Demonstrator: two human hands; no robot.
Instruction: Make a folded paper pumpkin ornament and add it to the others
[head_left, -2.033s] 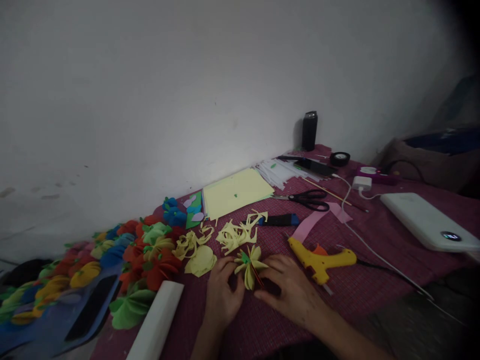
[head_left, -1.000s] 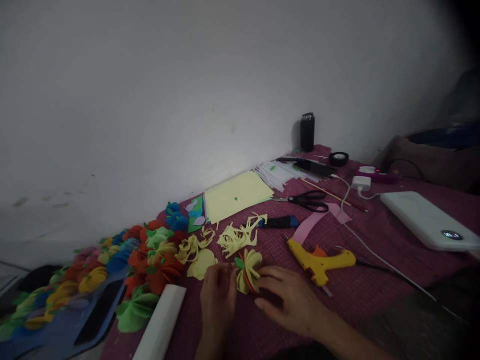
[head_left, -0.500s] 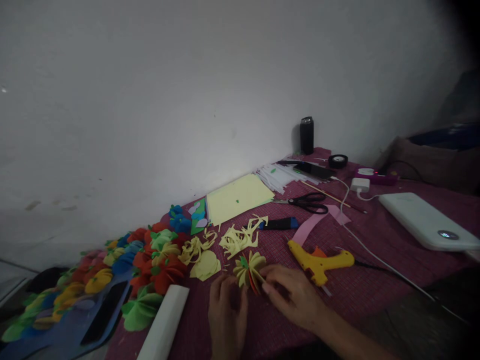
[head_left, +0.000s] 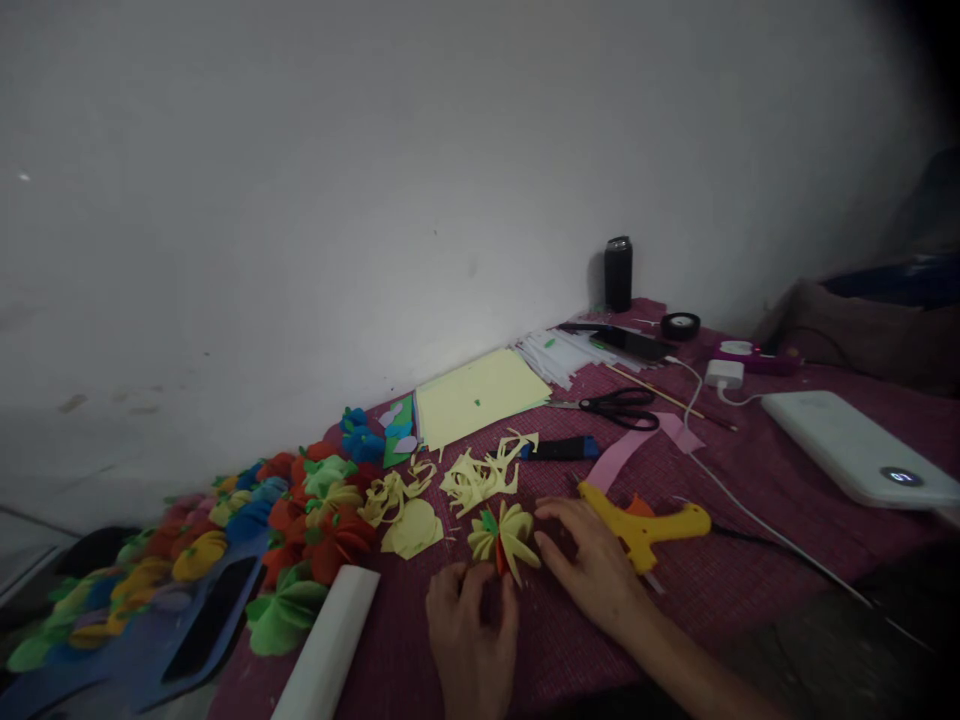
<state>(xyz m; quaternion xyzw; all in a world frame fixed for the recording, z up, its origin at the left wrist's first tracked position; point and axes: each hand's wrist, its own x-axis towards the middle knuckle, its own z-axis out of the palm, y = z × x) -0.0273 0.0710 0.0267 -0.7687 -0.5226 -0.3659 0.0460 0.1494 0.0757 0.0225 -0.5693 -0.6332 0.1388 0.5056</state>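
Note:
A pale yellow paper flower [head_left: 517, 537] with a green piece on top and a red-orange fold in its side sits on the cloth between my hands. My left hand [head_left: 474, 635] is curled at its near edge, thumb and index fingertips against the lower petals around the red-orange fold. To its right, my right hand [head_left: 596, 575] has thumb and fingers apart, holding nothing, its fingertips close to the petals. Behind the flower lie yellow paper scraps [head_left: 480, 480]. Cut yellow paper rounds [head_left: 412, 528] are on the left. A yellow glue gun [head_left: 645, 525] lies just beyond my right hand.
Many coloured paper flowers [head_left: 330, 535] crowd the left side, near a white roll [head_left: 330, 640]. Toward the wall are yellow sheets [head_left: 480, 395], scissors [head_left: 619, 405], a cutter [head_left: 559, 448] and a black can [head_left: 618, 275]. A power bank [head_left: 847, 445] and cables lie right.
The paper flower has turned, so its red-orange fold faces nearer the middle. My right hand has let go of the petals and opened; my left hand has shifted slightly right.

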